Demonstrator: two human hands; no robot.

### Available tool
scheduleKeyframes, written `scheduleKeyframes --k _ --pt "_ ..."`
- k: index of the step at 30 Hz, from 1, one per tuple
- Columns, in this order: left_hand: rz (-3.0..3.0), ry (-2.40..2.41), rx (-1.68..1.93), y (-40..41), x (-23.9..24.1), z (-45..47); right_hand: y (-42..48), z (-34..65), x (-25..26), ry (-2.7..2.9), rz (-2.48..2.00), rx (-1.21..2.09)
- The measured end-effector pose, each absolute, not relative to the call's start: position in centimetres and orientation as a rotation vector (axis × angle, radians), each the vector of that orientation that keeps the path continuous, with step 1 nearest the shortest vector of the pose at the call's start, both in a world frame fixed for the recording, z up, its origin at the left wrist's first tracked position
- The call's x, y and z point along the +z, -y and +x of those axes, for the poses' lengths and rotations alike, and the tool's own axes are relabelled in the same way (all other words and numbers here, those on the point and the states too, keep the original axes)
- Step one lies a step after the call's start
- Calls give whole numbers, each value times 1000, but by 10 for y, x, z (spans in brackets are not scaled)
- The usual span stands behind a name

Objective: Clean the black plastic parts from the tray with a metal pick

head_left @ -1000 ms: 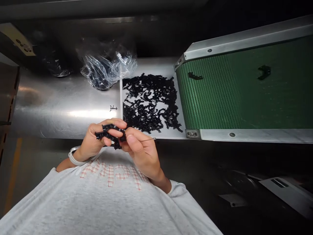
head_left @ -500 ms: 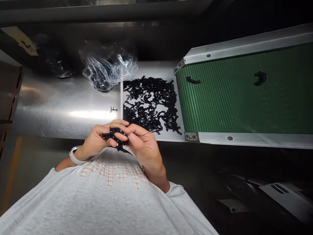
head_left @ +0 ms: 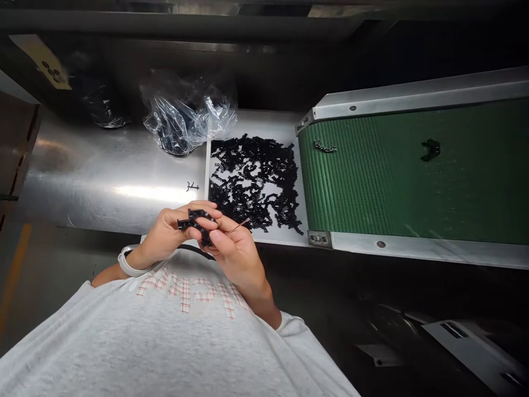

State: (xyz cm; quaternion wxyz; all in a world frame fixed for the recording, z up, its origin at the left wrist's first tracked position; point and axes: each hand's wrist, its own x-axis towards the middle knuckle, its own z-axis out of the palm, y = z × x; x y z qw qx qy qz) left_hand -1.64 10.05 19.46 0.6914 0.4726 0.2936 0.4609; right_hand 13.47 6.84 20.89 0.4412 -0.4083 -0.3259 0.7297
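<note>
My left hand (head_left: 167,234) is closed around black plastic parts (head_left: 196,220), with the wrist in a white band. Pressed close against it, my right hand (head_left: 239,251) pinches a thin, pointed stick-like tool (head_left: 240,224) whose end pokes out past the fingers. Its other end, by the plastic parts, is hidden by my fingers. Just beyond both hands, a pile of small black plastic pieces (head_left: 281,165) is spread over a white tray (head_left: 303,218). One small dark piece (head_left: 192,187) lies alone on the metal table, left of the tray.
A green conveyor belt (head_left: 372,193) with metal rails runs off to the right and carries two black parts, one a bracket-like piece (head_left: 430,150). Clear plastic bags (head_left: 177,121) with dark contents stand at the back of the metal table (head_left: 91,171).
My right hand has shifted slightly left with the thin tool, closer to my left hand. The parts on the belt look a little displaced as the camera view tilts.
</note>
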Motion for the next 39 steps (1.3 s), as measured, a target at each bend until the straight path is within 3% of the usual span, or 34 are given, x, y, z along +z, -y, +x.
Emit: scheduleKeyframes --k 39 --pt "907 -570 837 -100 199 -20 -66 143 212 881 -988 1842"
